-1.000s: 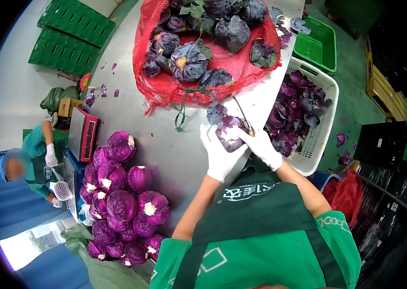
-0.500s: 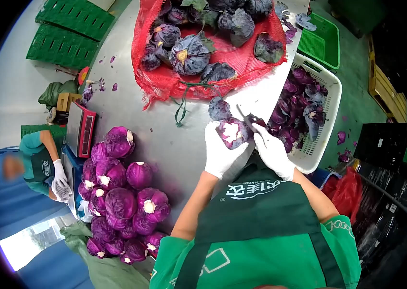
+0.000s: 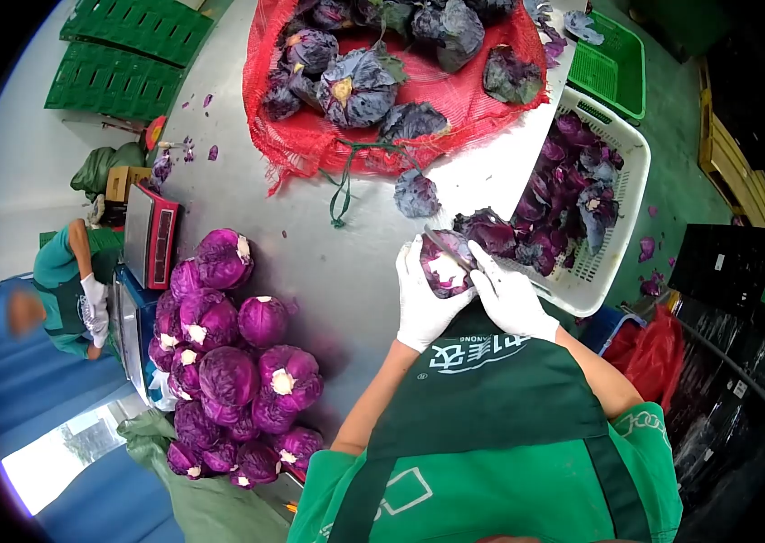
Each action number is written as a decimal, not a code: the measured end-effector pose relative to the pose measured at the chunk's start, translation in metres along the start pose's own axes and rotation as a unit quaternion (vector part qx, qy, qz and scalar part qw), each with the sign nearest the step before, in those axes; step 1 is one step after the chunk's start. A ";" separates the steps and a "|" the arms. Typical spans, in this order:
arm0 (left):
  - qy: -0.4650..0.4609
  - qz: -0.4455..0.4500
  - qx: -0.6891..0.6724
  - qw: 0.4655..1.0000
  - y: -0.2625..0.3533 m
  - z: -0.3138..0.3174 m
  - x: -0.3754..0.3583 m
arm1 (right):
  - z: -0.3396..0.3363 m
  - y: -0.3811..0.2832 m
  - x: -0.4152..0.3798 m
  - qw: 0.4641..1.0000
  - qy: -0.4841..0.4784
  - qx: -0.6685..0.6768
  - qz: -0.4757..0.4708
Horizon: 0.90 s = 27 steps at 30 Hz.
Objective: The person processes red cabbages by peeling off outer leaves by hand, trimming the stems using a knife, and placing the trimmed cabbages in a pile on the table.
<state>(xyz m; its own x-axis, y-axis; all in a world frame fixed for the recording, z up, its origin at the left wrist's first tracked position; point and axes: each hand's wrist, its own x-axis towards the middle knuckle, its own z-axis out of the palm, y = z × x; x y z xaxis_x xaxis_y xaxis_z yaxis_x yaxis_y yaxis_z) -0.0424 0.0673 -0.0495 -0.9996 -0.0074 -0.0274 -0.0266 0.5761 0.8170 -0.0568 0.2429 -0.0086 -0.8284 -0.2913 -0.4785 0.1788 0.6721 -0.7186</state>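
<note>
My left hand (image 3: 421,306), in a white glove, is wrapped round the side of a red cabbage (image 3: 446,273) with its pale cut stem facing up. In my gloved right hand (image 3: 514,306) is a knife (image 3: 449,249); its dark blade lies across the top of the cabbage. Just beyond, dark purple outer leaves (image 3: 487,231) rest by the table edge, and a loose bluish leaf (image 3: 416,194) lies on the metal table (image 3: 310,253). A red mesh bag (image 3: 482,118) with untrimmed cabbages (image 3: 358,88) lies open at the far end.
Trimmed cabbages (image 3: 229,376) are piled at the left. A white basket (image 3: 640,172) of cut leaves stands at the right, with a green crate (image 3: 622,68) behind it. At far left, a co-worker (image 3: 66,281) stands near a red-framed scale (image 3: 161,237).
The knife has moved left from beside the cabbage to over its top. More purple leaves now lie beyond my hands. The co-worker's gloved hand has shifted.
</note>
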 end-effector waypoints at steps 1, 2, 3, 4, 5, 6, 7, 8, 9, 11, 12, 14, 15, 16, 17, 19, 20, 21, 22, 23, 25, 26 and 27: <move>0.000 -0.001 0.000 1.000 -0.002 0.003 -0.003 | 0.010 0.009 0.001 1.000 -0.001 0.000 0.001; 0.020 0.001 0.002 1.000 -0.003 0.005 -0.005 | 0.028 0.026 0.003 0.994 0.075 0.013 -0.077; 0.039 0.002 0.003 0.999 -0.004 0.007 -0.006 | 0.033 0.030 0.003 0.987 0.112 0.021 -0.115; 0.038 0.002 0.002 0.999 -0.006 0.011 -0.008 | 0.037 0.034 0.003 0.977 0.149 0.026 -0.152; 0.055 -0.004 -0.008 0.998 -0.010 0.014 -0.009 | 0.035 0.031 0.005 0.980 0.142 0.025 -0.141; 0.073 -0.008 -0.018 0.997 -0.013 0.017 -0.009 | 0.033 0.029 0.007 0.982 0.135 0.025 -0.130; 0.073 -0.007 -0.017 0.997 -0.015 0.021 -0.009 | 0.030 0.027 0.008 0.982 0.136 0.026 -0.130; 0.093 -0.008 -0.034 0.995 -0.015 0.026 -0.008 | 0.028 0.025 0.010 0.983 0.140 0.050 -0.110; 0.113 -0.008 -0.051 0.992 -0.015 0.029 -0.008 | 0.026 0.025 0.011 0.983 0.144 0.074 -0.089; 0.119 -0.005 -0.044 0.992 -0.015 0.030 -0.007 | 0.028 0.027 0.015 0.978 0.161 0.096 -0.095; 0.124 -0.004 -0.036 0.992 -0.014 0.030 -0.007 | 0.031 0.028 0.017 0.972 0.176 0.120 -0.099; 0.134 -0.011 -0.036 0.990 -0.013 0.033 -0.007 | 0.037 0.030 0.023 0.960 0.193 0.177 -0.100; 0.144 -0.018 -0.036 0.989 -0.013 0.034 -0.007 | 0.038 0.030 0.026 0.957 0.192 0.199 -0.088; 0.146 -0.019 -0.036 0.988 -0.012 0.035 -0.006 | 0.038 0.030 0.028 0.953 0.191 0.221 -0.076; 0.150 -0.021 -0.031 0.988 -0.012 0.036 -0.005 | 0.028 0.022 0.025 0.963 0.152 0.222 -0.026; 0.156 -0.028 -0.040 0.987 -0.012 0.039 -0.004 | 0.034 0.028 0.029 0.951 0.169 0.254 -0.049; 0.159 -0.026 -0.042 0.986 -0.013 0.042 -0.003 | 0.038 0.034 0.033 0.937 0.187 0.288 -0.071; 0.166 -0.040 -0.074 0.983 -0.013 0.044 -0.003 | 0.036 0.051 0.041 0.930 0.198 0.304 -0.054; 0.171 -0.054 -0.106 0.978 -0.014 0.045 -0.004 | 0.033 0.068 0.048 0.923 0.210 0.321 -0.037; 0.169 -0.062 -0.118 0.977 -0.008 0.035 -0.002 | 0.030 0.086 0.056 0.914 0.222 0.338 -0.021; 0.157 -0.048 -0.144 0.976 -0.016 0.034 -0.001 | 0.016 0.086 0.058 0.841 0.144 0.511 0.102; 0.149 -0.022 -0.133 0.980 -0.019 0.033 -0.002 | 0.013 0.081 0.061 0.842 0.143 0.510 0.100; 0.148 -0.026 -0.131 0.980 -0.022 0.034 -0.007 | 0.013 0.075 0.061 0.839 0.174 0.513 0.045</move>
<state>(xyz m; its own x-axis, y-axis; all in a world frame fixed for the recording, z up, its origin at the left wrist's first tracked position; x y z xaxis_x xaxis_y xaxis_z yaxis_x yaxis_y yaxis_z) -0.0340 0.0826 -0.0864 -0.9549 -0.2902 0.0626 -0.0413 0.3387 0.9400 -0.0870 0.2667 -0.0988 -0.8595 0.0656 -0.5069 0.4649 -0.3119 -0.8286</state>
